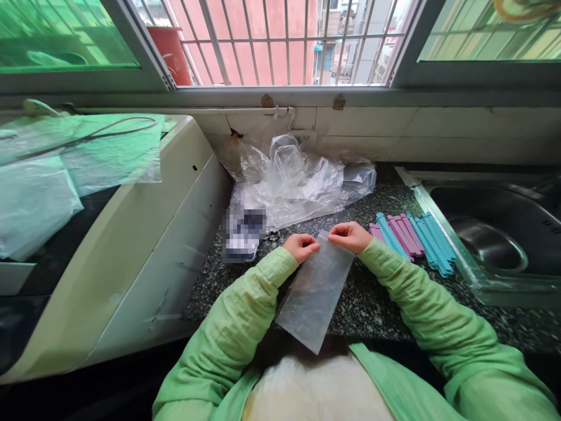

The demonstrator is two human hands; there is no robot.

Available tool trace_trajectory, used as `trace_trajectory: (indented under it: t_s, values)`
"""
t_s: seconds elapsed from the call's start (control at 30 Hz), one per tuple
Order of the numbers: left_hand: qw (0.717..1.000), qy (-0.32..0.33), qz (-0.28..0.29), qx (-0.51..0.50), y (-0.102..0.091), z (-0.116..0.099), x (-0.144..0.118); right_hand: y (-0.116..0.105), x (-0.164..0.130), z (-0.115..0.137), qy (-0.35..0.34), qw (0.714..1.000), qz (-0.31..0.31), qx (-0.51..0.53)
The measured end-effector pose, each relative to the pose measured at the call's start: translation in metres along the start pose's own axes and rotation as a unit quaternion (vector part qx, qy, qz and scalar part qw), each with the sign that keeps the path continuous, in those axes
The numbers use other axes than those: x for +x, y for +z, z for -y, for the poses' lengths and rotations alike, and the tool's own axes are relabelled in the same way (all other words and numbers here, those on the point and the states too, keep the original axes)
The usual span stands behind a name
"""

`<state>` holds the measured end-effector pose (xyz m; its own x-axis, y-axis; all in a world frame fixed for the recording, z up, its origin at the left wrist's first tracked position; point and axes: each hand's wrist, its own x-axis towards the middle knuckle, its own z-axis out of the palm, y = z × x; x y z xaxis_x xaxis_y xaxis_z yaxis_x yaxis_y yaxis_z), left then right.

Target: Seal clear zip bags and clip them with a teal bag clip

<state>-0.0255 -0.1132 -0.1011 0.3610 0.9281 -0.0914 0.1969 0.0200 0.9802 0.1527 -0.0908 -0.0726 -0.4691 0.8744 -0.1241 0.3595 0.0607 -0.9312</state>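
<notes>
A translucent plastic bag (pixel 316 292) hangs at a slant between my hands, its lower corner past the counter's front edge. My left hand (pixel 301 248) pinches its upper left edge. On the other side, my right hand (pixel 349 237) grips the bag's upper right edge with closed fingers. Whether the bag's mouth is parted cannot be seen. Just beyond my right hand lie several flat plastic strips in pink (pixel 405 234) and blue (pixel 433 242), side by side on the counter.
Crumpled clear plastic (pixel 298 181) lies at the back of the speckled counter (pixel 368 304). A blurred-out object (pixel 243 235) sits left of my hands. A metal sink (pixel 486 234) is at the right, a large cream machine (pixel 162 234) at the left, and a barred window (pixel 272 41) behind.
</notes>
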Motion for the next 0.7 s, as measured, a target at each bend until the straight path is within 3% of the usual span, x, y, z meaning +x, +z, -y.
trace_trajectory:
  t_s: [0.27,0.7]
  values:
    - [1.0,-0.001,-0.003,-0.007,0.0,-0.002,0.001,-0.001,-0.002,0.0,-0.051,0.996,-0.042,-0.053]
    - [0.998,-0.038,0.044,0.026,-0.001,-0.003,-0.001,-0.017,-0.002,-0.002,-0.04,0.994,-0.095,-0.038]
